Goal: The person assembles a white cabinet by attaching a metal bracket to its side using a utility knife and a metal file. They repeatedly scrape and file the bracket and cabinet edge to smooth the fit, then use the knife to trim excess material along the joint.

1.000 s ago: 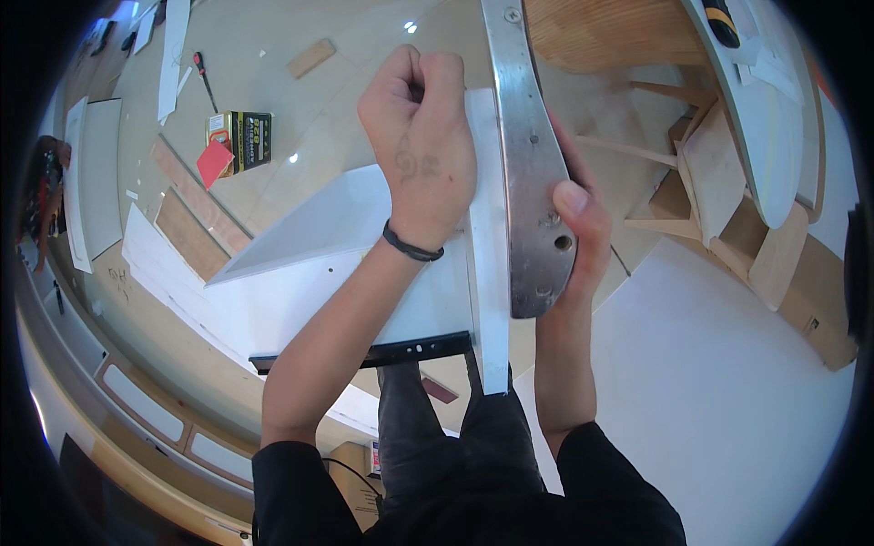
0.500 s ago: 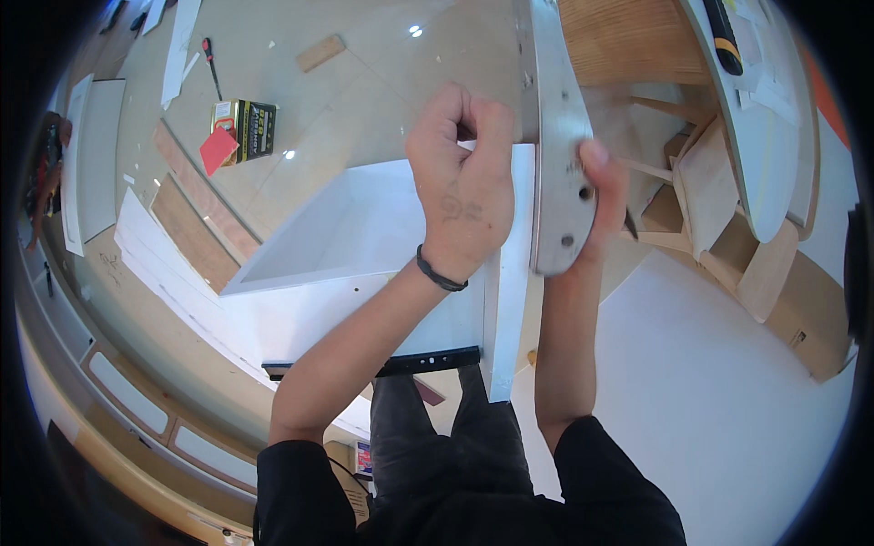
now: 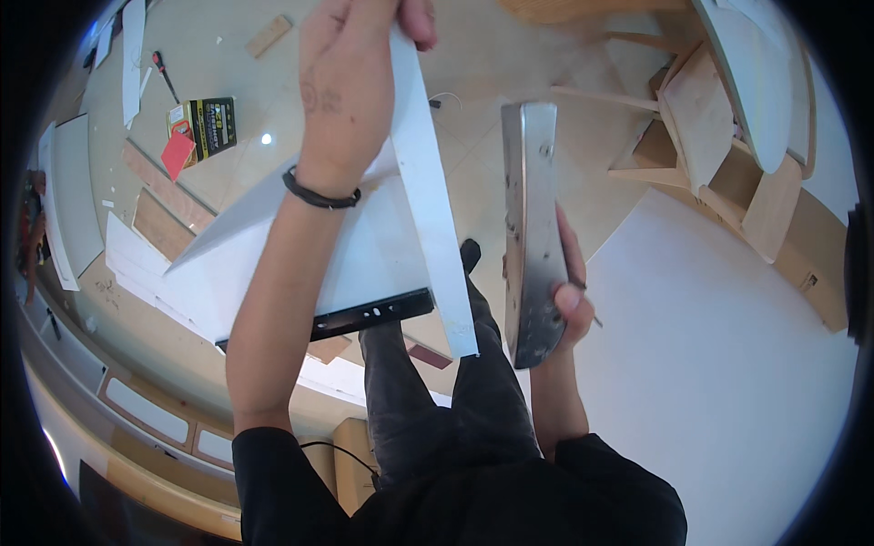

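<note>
My left hand (image 3: 350, 91) grips the far end of a white drawer box (image 3: 373, 241) at its long edge panel (image 3: 435, 205); its fingertips are partly cut off by the top of the view. The drawer is tilted above my legs, with a black metal drawer slide (image 3: 373, 314) along its near side. My right hand (image 3: 574, 305) is wrapped round a long, grey metal-faced block (image 3: 533, 237) dotted with rivet-like spots. That block stands apart from the panel, to its right. A thin dark rod sticks out beside my right fingers.
On the floor at left lie a square tin (image 3: 214, 126) with a red piece against it, a screwdriver (image 3: 166, 76) and wood strips (image 3: 168, 187). A large white board (image 3: 701, 300) lies at right, near wooden furniture parts (image 3: 701, 146). Cabinets (image 3: 155, 409) line the lower left.
The metal-faced block has come off the panel edge and moved toward me, turning in my right hand. My left hand and the drawer have shifted left, and the panel now slants.
</note>
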A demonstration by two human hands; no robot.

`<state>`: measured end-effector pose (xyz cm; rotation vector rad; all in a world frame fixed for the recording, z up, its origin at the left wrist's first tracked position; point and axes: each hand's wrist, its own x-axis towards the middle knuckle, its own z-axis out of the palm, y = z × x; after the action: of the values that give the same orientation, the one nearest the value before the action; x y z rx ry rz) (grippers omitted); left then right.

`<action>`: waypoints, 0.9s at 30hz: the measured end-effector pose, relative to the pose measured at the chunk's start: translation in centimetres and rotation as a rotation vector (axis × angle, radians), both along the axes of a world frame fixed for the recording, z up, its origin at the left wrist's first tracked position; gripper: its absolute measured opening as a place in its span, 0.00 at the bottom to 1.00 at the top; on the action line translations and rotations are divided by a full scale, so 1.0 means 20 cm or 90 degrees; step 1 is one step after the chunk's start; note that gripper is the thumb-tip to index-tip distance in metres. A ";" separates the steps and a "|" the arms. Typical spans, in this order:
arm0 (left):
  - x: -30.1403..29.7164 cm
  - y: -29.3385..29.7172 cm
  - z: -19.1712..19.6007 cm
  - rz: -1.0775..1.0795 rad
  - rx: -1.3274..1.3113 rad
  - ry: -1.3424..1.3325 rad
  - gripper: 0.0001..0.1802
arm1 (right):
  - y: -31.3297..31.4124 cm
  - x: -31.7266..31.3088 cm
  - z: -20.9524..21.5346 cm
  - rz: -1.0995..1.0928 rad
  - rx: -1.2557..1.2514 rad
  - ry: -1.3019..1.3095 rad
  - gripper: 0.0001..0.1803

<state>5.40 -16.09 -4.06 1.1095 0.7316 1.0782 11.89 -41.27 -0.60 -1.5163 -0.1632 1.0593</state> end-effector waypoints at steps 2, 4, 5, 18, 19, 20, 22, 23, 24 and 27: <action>-0.01 0.01 -0.01 -0.001 -0.027 0.023 0.32 | -0.11 -0.04 0.03 0.031 0.017 0.045 0.61; -0.03 0.02 -0.03 0.000 0.005 0.019 0.31 | -0.19 -0.08 0.04 0.046 0.030 0.110 0.60; -0.03 0.02 -0.04 0.001 0.021 0.017 0.31 | -0.22 -0.09 0.05 0.057 0.044 0.147 0.59; 0.00 0.00 -0.01 0.001 -0.029 0.012 0.26 | -0.48 -0.22 0.00 0.060 0.106 0.235 0.56; 0.00 0.00 -0.01 -0.006 -0.007 -0.007 0.26 | -0.49 -0.23 0.00 0.058 0.112 0.239 0.56; 0.01 0.01 -0.02 0.000 -0.034 -0.026 0.26 | -0.49 -0.23 0.00 0.059 0.117 0.241 0.57; 0.01 0.01 -0.03 -0.004 -0.022 -0.043 0.25 | -0.48 -0.23 0.00 0.062 0.116 0.243 0.57; 0.01 0.01 -0.03 -0.007 -0.018 -0.050 0.25 | -0.47 -0.23 0.00 0.061 0.113 0.236 0.58; 0.02 0.02 -0.04 0.001 -0.015 -0.055 0.25 | -0.46 -0.23 0.00 0.059 0.109 0.228 0.58; 0.02 0.02 -0.05 0.008 -0.013 -0.068 0.25 | -0.42 -0.22 -0.01 0.042 0.096 0.191 0.58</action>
<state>5.90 -15.61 -5.13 1.0226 0.6640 1.1294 7.54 -49.62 -0.88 -1.2085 -0.0815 1.2846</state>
